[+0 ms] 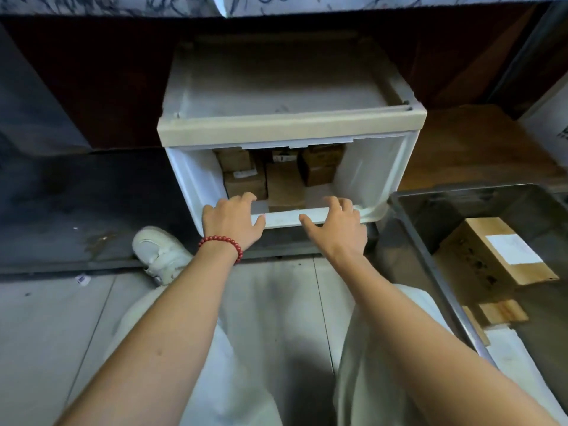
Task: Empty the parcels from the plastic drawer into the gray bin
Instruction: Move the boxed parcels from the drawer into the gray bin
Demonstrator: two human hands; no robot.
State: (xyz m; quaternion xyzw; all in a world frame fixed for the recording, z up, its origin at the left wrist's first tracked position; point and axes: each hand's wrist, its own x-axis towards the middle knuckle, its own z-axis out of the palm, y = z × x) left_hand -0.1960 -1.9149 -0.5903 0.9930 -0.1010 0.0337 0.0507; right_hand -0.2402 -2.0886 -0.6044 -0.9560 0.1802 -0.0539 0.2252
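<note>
white shoe (159,253) near a paper scrap (82,278) on tiled floor (46,327).

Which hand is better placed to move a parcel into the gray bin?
Likely the right hand: it and the left hand grip the drawer rim, but the gray bin stands on the right.

one plastic drawer (368,170), with at least five brown cardboard parcels (284,186) showing inside; shadow hides the exact number. one gray bin (436,216) with three parcels: one large labelled box (479,256), one small flat box (502,312), one white packet (522,364). one left hand (232,221), one right hand (338,227), one red bead bracelet (222,242), one white shoe (159,253).
</note>
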